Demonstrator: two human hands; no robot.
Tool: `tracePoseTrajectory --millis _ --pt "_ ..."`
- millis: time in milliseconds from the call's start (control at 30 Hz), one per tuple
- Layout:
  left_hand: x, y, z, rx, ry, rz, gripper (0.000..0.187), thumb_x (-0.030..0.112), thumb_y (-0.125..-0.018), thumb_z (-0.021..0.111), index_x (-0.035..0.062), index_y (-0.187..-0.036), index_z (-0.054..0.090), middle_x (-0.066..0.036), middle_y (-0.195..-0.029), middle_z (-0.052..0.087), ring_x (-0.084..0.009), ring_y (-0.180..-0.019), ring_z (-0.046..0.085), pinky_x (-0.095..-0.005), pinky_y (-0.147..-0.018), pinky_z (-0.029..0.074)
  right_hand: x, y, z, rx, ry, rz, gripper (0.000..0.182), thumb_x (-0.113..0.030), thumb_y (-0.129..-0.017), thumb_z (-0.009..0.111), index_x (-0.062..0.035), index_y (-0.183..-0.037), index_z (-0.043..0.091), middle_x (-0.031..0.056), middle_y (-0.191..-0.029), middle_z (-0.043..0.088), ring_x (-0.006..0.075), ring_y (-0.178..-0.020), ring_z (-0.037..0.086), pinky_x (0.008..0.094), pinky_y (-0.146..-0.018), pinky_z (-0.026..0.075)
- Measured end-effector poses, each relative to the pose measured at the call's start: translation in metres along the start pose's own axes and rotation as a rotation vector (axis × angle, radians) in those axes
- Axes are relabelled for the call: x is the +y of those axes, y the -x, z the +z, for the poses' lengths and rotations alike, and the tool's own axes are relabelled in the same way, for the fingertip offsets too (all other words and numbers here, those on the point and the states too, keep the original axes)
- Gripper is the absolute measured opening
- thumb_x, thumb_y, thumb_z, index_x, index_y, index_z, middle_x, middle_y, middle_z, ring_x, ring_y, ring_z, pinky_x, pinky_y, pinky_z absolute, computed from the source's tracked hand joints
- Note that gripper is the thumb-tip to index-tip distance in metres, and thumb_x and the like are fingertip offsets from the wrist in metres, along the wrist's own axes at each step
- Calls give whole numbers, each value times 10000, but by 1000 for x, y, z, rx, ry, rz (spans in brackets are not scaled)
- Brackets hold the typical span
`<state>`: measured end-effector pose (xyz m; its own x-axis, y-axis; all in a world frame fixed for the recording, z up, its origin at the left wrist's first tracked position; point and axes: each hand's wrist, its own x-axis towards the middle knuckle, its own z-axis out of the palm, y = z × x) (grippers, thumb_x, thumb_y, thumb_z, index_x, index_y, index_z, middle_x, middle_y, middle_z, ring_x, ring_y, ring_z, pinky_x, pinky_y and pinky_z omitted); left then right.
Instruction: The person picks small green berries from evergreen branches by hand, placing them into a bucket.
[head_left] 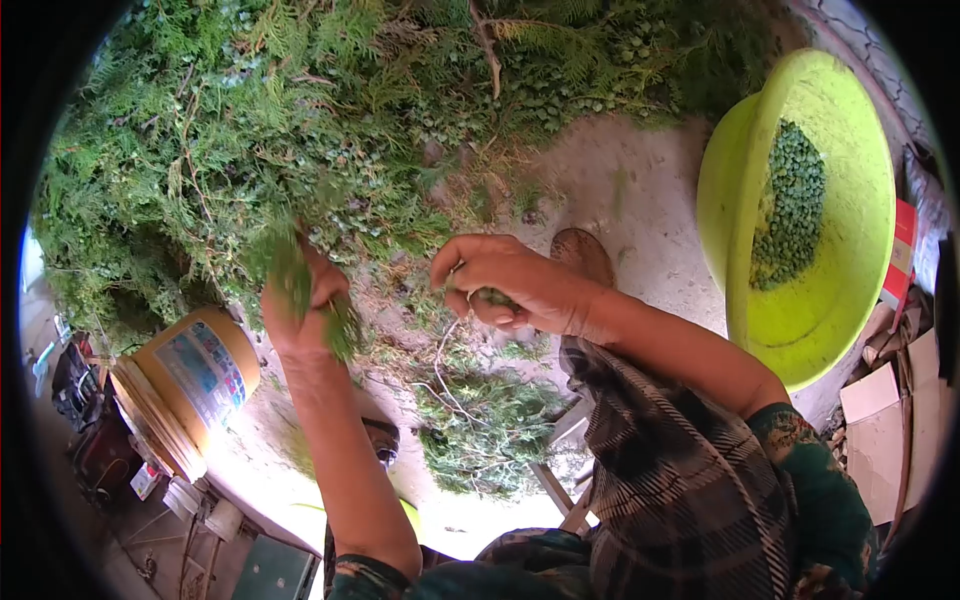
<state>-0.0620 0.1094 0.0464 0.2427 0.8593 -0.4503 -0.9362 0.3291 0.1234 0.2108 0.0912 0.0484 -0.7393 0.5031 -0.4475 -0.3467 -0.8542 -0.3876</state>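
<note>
My left hand (305, 300) is closed round a green conifer sprig (290, 268), whose leafy ends stick out above and below the fist and look blurred. To its right, my right hand (515, 282) has its fingers curled toward the palm, with small green cones (494, 297) held in them. A gap separates the two hands. Beyond them lies a large heap of conifer branches (330, 130) dotted with pale cones. At the right, a tilted lime-green basin (850, 300) holds a pile of green cones (792, 205).
A yellow bucket (228, 350) with a printed label stands at the left. Loose conifer sprigs (485, 430) lie close to my body, and a shoe tip (583, 255) shows beyond my right wrist. Cardboard (905, 420) lies at the lower right. Bare floor (640, 180) shows beside the basin.
</note>
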Motion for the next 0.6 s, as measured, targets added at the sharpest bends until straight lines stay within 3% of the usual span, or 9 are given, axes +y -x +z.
tracePoseTrajectory --millis 100,133,200,233,333,500,567,600 --pt "-12 12 7 -71 -103 -181 251 271 -928 451 80 -1076 520 2 -687 548 -186 -554 512 -320 -543 493 -2 -8 -4 47 -3 -70 254 -291 -893 546 -48 -825 516 22 -679 505 15 -435 327 180 -350 237" --pt "-19 15 11 -68 -102 -185 251 271 -928 451 80 -1076 520 2 -687 548 -186 -554 512 -320 -543 493 -1 -11 -6 75 5 -91 301 -337 -883 573 -59 -798 497 13 -673 492 16 -426 316 191 -341 224" --pt "-37 21 26 216 -184 54 229 276 -923 475 90 -1047 526 -18 -733 581 -216 -647 575 -344 -603 533 -4 -11 -3 65 -1 -95 342 -387 -882 584 -72 -790 490 12 -675 498 11 -434 318 189 -339 223" --pt "-49 24 39 405 -499 176 209 268 -938 463 78 -1000 527 -39 -752 593 -174 -646 576 -296 -561 525 -6 -10 0 78 28 -106 327 -379 -881 586 -71 -816 498 9 -670 494 10 -437 315 191 -343 228" --pt "-47 25 27 289 -388 138 189 246 -950 444 76 -944 525 -43 -752 592 -153 -639 574 -265 -556 521 -8 -9 6 52 82 -110 318 -371 -869 604 -67 -904 515 8 -685 499 18 -473 347 195 -378 276" --pt "-55 25 29 378 -560 235 188 235 -959 432 76 -919 524 -38 -745 570 -152 -650 570 -251 -563 501 -5 -13 19 2 241 -178 364 -313 -884 605 -57 -1113 482 4 -698 522 26 -530 407 190 -438 335" --pt "-72 21 50 401 -637 266 192 236 -959 432 72 -926 525 -37 -734 559 -149 -648 564 -241 -561 489 0 -16 23 77 461 -307 433 -363 -836 635 -41 -1093 502 53 -807 554 167 -715 544 311 -604 455" --pt "-86 17 66 465 -579 320 190 230 -959 434 66 -929 527 -35 -724 548 -141 -636 550 -232 -559 472 1 -17 26 78 461 -306 433 -363 -836 635 -41 -1093 502 53 -807 554 167 -715 544 311 -604 455"
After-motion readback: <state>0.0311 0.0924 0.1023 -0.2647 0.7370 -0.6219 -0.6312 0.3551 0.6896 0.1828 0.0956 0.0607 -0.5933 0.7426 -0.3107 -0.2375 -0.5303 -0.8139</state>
